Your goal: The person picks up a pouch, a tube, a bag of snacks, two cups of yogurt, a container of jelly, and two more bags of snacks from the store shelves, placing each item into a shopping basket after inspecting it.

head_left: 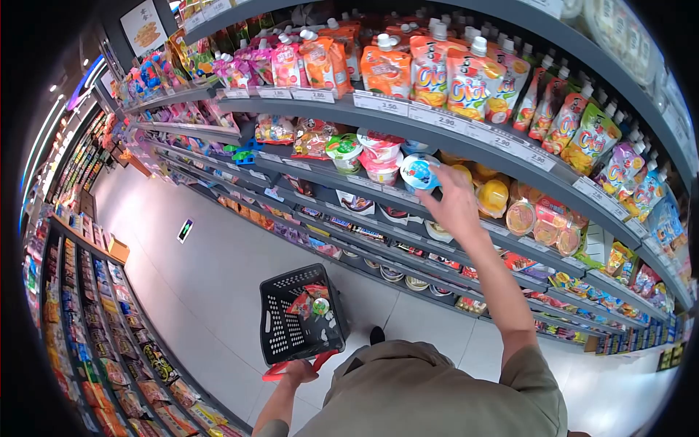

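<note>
My right hand (453,195) reaches to the middle shelf, its fingers and thumb closed at the side of a cup with a blue and white lid (419,172). The lid is tilted toward me; the cup's underside is hidden. Left of it stand cups with pink lids (381,144) and a green-lidded cup (344,148). Yellow round-topped cups (493,197) sit to the right of my fingers. Low in view, my left hand (300,372) is wrapped round the red handle (325,358) of a black shopping basket (280,320). Inside the basket lie red packets (300,303) and a small green-and-white item (320,306).
Spouted pouches (473,80) fill the shelf above, with price tags (448,125) along its edge. Lower shelves hold packaged snacks (364,231). Another stocked shelf (109,342) runs along the left of the aisle. Pale tiled floor (189,277) lies between, with a dark sign (185,230) on it.
</note>
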Demonstrator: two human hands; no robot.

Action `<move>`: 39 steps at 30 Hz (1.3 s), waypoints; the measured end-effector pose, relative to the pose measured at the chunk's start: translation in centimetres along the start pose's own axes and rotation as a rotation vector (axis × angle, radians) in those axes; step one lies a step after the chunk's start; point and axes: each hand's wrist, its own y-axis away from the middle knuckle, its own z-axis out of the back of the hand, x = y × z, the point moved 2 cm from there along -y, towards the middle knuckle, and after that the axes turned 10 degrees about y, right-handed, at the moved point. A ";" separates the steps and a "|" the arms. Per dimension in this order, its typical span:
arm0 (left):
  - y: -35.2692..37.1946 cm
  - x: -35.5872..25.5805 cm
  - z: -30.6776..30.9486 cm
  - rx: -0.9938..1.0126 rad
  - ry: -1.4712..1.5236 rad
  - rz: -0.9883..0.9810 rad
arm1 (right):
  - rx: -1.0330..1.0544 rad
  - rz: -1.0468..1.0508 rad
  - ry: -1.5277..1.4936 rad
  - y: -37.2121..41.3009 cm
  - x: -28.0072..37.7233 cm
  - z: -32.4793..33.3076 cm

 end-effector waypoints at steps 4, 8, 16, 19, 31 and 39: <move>0.6 -0.1 1.2 0.054 -0.080 -0.101 | 0.105 -0.039 0.342 -2.5 -0.1 -1.7; 0.4 0.0 3.1 0.181 -0.118 -0.218 | 0.069 0.024 0.461 -3.3 0.7 -2.9; -1.3 -0.9 7.3 -0.171 0.295 -0.261 | 0.323 -0.007 0.659 -5.5 0.8 -4.5; -2.6 -2.8 8.1 -0.207 0.232 -0.385 | 0.346 -0.012 0.666 -5.2 -0.1 -5.4; -1.6 -9.0 12.4 -0.297 0.311 -0.645 | -0.010 0.050 0.359 -3.4 1.3 -1.2; 4.6 -20.0 19.7 0.067 1.403 -0.853 | 0.328 -0.336 -0.366 3.6 2.7 1.3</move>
